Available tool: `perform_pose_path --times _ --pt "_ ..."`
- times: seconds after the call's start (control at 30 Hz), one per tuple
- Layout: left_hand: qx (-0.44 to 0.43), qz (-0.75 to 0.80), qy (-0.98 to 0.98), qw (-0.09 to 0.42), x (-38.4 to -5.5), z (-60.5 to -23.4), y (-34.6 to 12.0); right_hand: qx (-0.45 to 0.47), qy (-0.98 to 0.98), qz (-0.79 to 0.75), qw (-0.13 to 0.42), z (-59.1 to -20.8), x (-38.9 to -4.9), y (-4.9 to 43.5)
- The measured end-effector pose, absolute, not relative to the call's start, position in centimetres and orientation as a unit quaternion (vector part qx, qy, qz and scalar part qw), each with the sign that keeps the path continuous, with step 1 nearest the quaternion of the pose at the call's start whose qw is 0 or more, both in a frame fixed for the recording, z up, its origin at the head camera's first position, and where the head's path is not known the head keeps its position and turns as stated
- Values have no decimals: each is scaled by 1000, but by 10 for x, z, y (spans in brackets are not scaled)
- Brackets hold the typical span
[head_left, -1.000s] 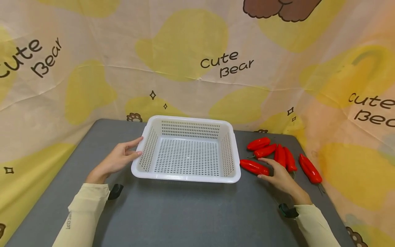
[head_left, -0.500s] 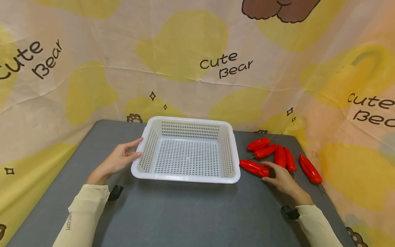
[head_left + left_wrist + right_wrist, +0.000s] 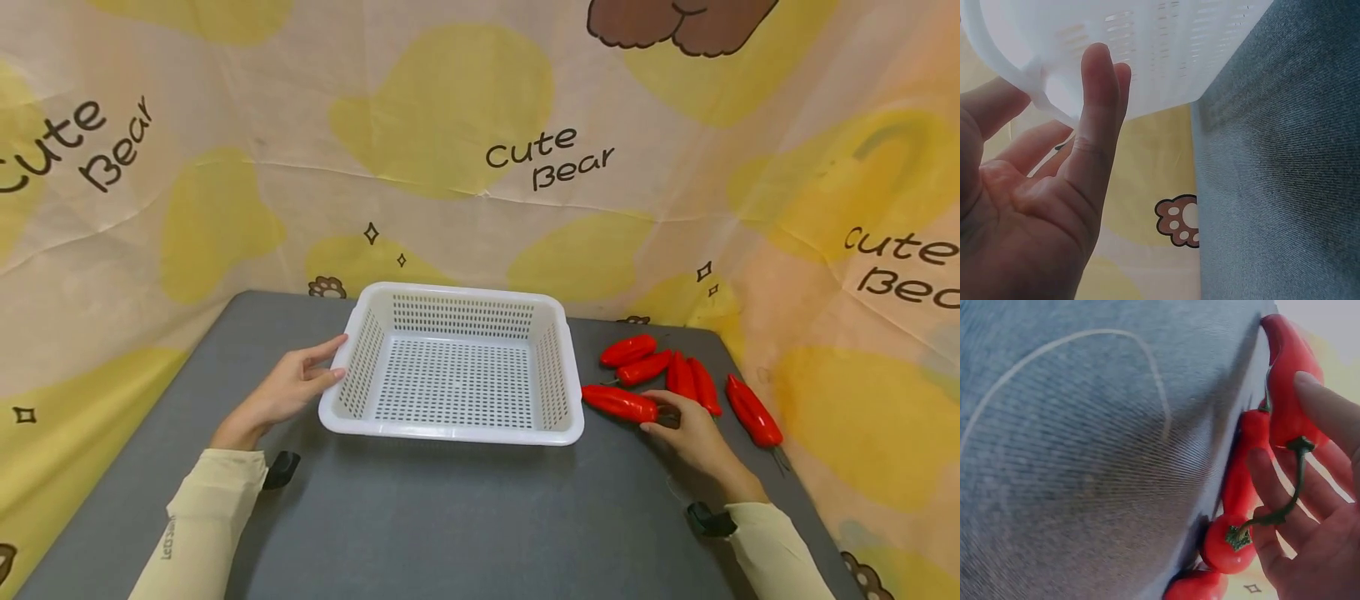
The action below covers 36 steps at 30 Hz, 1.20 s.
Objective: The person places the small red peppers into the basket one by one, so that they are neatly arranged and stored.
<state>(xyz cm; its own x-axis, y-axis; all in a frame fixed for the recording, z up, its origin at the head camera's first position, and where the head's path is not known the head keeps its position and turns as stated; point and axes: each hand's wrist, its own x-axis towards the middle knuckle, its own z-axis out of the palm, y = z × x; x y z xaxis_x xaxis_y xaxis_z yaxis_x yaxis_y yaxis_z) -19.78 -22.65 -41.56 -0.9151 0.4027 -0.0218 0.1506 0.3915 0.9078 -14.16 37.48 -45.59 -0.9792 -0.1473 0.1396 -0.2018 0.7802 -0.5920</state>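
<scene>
A white perforated plastic basket (image 3: pixel 453 433) stands on the grey table. My left hand (image 3: pixel 288 387) grips its left rim; in the left wrist view, fingers (image 3: pixel 1099 87) lie against the outer wall and another digit passes over the rim. To the right of the basket, my right hand (image 3: pixel 693 437) pinches a red chili pepper (image 3: pixel 618 403) near its stem end, thumb on one side and fingers on the other. The pepper's tip points at the basket's right edge. In the right wrist view, its green stem (image 3: pixel 1300 469) curves down across the palm.
Two red peppers (image 3: pixel 628 350) lie behind the held one, two more (image 3: pixel 703 387) beside my right hand, partly covered by it. A single pepper (image 3: pixel 753 412) lies near the table's right edge. A printed cloth (image 3: pixel 450 125) hangs behind and along the sides.
My right hand has closed on the nearest pepper at its stem end, shifting slightly right to do so. The pepper's stem end has risen a little. Left hand and basket have stayed put.
</scene>
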Motion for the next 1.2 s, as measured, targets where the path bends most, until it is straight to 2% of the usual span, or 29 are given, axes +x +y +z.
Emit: perform_pose_path --times 0.5,0.77,1.03,1.2 --pt "156 526 827 119 -195 -419 -225 70 -881 444 146 -435 -137 367" --pt "157 530 825 116 -196 -420 -226 34 -819 553 150 -418 -136 362" --pt "168 540 817 115 -198 -421 -228 32 -708 681 184 -406 -136 352" --pt "165 536 820 116 -199 -421 -228 69 -612 772 158 -397 -139 344"
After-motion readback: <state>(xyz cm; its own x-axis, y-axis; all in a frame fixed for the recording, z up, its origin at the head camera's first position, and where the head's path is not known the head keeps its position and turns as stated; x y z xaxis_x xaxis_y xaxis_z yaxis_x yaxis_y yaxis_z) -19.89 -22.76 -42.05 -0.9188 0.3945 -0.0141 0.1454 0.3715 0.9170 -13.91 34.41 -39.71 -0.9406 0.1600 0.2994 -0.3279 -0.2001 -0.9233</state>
